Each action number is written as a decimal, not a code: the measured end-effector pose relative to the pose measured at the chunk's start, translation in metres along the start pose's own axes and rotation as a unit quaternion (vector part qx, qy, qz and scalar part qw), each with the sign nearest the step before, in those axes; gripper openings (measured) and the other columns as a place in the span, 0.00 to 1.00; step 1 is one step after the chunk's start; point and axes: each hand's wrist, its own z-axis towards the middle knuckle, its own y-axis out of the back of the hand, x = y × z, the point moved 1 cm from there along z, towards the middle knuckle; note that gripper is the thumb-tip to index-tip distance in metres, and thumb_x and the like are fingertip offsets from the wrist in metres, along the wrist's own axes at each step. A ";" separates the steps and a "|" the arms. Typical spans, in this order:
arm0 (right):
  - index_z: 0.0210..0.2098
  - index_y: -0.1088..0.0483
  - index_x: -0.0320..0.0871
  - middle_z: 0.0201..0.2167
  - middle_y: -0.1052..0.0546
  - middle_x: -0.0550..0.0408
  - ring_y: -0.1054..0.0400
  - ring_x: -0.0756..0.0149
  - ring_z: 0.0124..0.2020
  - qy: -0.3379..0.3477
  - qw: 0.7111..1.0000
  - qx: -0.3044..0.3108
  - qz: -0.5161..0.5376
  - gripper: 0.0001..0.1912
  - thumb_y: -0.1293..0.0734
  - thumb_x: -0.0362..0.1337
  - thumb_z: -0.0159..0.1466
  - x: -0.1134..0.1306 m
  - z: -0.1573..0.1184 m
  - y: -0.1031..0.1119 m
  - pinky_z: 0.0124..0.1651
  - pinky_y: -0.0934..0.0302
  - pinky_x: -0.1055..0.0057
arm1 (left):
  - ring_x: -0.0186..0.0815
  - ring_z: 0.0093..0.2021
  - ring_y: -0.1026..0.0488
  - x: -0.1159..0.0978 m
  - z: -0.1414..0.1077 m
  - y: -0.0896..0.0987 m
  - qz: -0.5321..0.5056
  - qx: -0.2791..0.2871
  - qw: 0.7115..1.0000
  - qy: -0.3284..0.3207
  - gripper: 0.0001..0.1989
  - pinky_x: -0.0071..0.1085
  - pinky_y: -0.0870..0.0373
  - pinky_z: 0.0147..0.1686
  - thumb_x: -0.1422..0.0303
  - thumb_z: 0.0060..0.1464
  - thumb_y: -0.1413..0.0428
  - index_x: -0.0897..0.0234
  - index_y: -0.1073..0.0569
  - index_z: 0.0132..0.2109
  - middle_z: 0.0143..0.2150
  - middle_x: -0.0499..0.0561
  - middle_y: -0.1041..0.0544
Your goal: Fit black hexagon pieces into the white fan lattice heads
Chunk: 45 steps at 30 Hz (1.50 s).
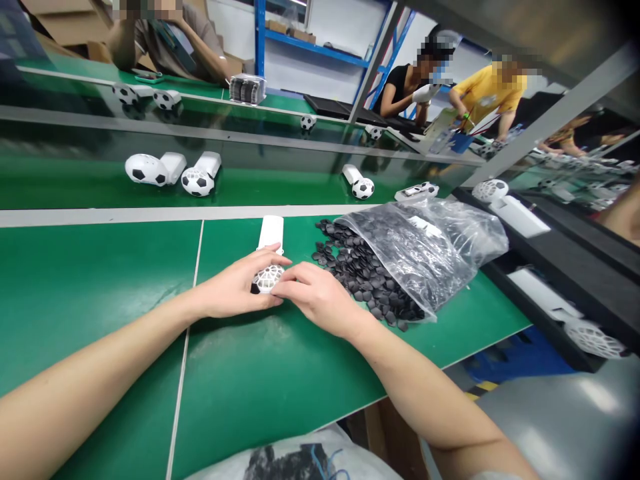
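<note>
A white plastic part (271, 233) lies on the green table, its rounded lattice end (268, 279) toward me with a black patch at its left edge. My left hand (240, 283) curls around that lattice end from the left, thumb and index finger on its sides. My right hand (315, 293) is pinched at the lattice's right side; anything between its fingertips is too small to make out. To the right, many small black pieces (370, 273) spill from a clear plastic bag (445, 247).
Beyond the table edge, white parts with black ball patches (199, 180) lie on a green conveyor (275, 180). Black trays (555, 267) with white parts stand at right. Several people, one in a yellow shirt (490, 93), are in the background.
</note>
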 end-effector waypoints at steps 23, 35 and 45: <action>0.28 0.41 0.43 0.28 0.38 0.62 0.44 0.75 0.25 -0.221 0.953 -0.047 0.202 0.18 0.30 0.46 0.51 -0.028 0.003 -0.020 0.29 0.45 0.77 | 0.45 0.63 0.49 -0.005 -0.002 -0.010 0.013 -0.060 0.998 -0.006 0.25 0.44 0.49 0.59 0.67 0.48 0.49 0.64 0.43 0.54 0.59 0.58 0.40; 0.31 0.31 0.42 0.29 0.32 0.60 0.38 0.73 0.29 -0.248 0.953 0.109 0.135 0.11 0.28 0.40 0.51 -0.031 -0.003 0.008 0.31 0.45 0.77 | 0.46 0.60 0.45 0.004 -0.002 -0.006 -0.021 -0.045 0.999 -0.002 0.26 0.45 0.47 0.58 0.64 0.48 0.46 0.59 0.43 0.54 0.58 0.55 0.41; 0.29 0.32 0.43 0.24 0.32 0.62 0.37 0.74 0.26 -0.221 0.955 0.135 0.145 0.04 0.33 0.29 0.55 -0.025 -0.006 0.008 0.31 0.44 0.77 | 0.44 0.51 0.39 0.000 -0.003 0.002 -0.007 -0.055 0.998 0.036 0.23 0.43 0.39 0.53 0.67 0.42 0.42 0.56 0.35 0.48 0.47 0.51 0.40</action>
